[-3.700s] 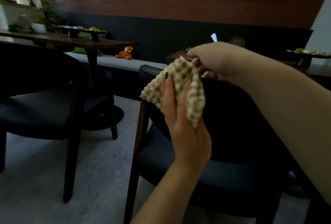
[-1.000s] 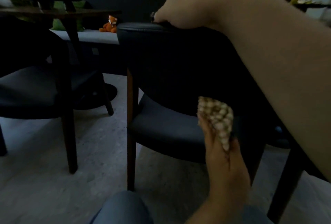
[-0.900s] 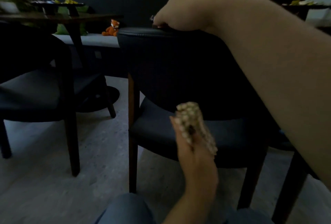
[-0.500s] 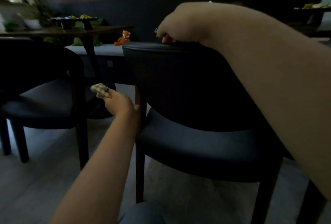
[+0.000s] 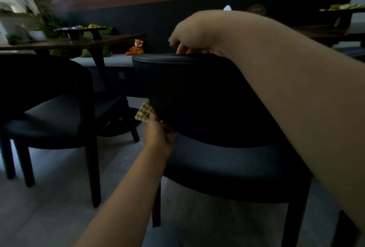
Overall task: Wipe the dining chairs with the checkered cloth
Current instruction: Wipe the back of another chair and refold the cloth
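Note:
A dark padded dining chair (image 5: 217, 163) with wooden legs stands right in front of me, its backrest facing me. My left hand (image 5: 159, 136) grips the beige-and-green checkered cloth (image 5: 145, 113) and presses it against the lower left edge of the backrest, just above the seat. Part of the cloth is hidden behind the backrest and my fingers. My right hand (image 5: 192, 34) rests on the top rim of the backrest with its fingers curled over the far side. A second dark chair (image 5: 49, 122) stands to the left.
A wooden table (image 5: 79, 42) with dishes of food stands behind the left chair. A bench with an orange fox toy (image 5: 136, 47) and green cushions runs along the dark wall. Grey floor (image 5: 49, 207) lies between the chairs. My knee (image 5: 162, 237) shows at the bottom.
My left hand has carried the cloth from the seat, out to the left of the chair, then back against the backrest's lower left edge. My right hand stays on the top rim.

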A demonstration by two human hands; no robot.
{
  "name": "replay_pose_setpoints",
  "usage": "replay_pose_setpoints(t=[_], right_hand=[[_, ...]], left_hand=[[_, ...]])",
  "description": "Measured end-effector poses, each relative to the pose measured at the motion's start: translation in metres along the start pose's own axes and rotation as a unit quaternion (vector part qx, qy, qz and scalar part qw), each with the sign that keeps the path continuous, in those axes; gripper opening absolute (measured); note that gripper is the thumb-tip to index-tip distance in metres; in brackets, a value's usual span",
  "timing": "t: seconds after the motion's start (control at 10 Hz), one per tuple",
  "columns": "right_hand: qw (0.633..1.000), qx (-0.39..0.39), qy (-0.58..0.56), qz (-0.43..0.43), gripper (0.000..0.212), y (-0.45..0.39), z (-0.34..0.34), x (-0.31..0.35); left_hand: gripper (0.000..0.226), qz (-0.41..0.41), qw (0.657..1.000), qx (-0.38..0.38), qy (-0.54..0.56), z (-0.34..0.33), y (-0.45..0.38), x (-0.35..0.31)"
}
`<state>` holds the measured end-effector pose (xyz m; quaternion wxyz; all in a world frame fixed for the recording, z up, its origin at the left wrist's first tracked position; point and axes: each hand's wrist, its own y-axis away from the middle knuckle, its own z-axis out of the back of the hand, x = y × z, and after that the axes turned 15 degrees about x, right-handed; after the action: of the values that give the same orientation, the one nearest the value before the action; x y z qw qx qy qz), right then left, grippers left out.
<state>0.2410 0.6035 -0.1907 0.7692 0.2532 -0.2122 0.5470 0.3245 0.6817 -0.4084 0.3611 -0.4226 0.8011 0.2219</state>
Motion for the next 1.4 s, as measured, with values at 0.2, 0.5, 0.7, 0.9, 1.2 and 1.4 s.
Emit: replay_pose_setpoints(t=[0.2,0.5,0.7,0.9,1.2,1.4], right_hand=[[1.0,0.003,0.028,-0.004,0.028,0.022,-0.004,0.01],[0.998,-0.059,0.021,-0.001,0.029,0.017,-0.003,0.009],[0.973,-0.183,0.0,0.14,0.033,0.016,-0.002,0.005],[0.989,-0.006,-0.018,0.144,0.033,0.02,-0.004,0.016],[0.978,0.088,0.163,0.091,0.013,-0.006,-0.015,0.022],[0.957,0.03,0.226,0.178,0.023,0.015,-0.014,0.015]], left_hand=[[0.029,-0.062,0.995,0.027,-0.069,-0.008,0.035,-0.013],[0.044,-0.248,0.822,0.05,-0.51,-0.054,0.019,-0.128],[0.023,-0.274,0.747,0.24,-0.557,-0.047,0.032,-0.142],[0.033,-0.36,0.77,0.251,-0.464,-0.035,0.038,-0.161],[0.043,-0.249,0.834,0.205,-0.448,-0.065,-0.005,-0.161],[0.05,-0.22,0.873,0.232,-0.369,-0.089,-0.002,-0.172]])
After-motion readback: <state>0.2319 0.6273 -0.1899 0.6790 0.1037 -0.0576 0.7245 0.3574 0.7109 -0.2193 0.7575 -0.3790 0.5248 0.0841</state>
